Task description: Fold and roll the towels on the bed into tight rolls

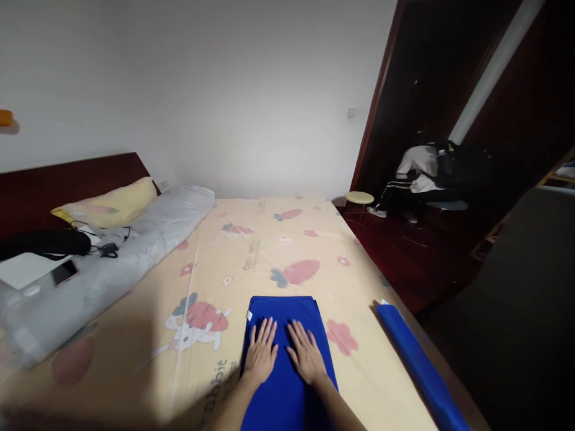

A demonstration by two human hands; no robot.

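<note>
A blue folded cloth (287, 335) lies flat on the bed, its long side running toward me and a small white tag on its left edge. My left hand (261, 353) rests palm down on the cloth's left half, fingers stretched out. On the right half, my right hand (307, 353) also lies flat with its fingers extended. Neither hand grips anything. The near end of the cloth runs out of the bottom of the view, between my forearms.
A second blue cloth, long and narrow (422, 365), lies along the bed's right edge. The patterned bedsheet (287, 239) spreads all round. At left are a grey quilt (171, 221), a yellow pillow (112, 203), a phone (65, 272) and cables. A stool (359, 197) and a seated person (413, 173) are beyond.
</note>
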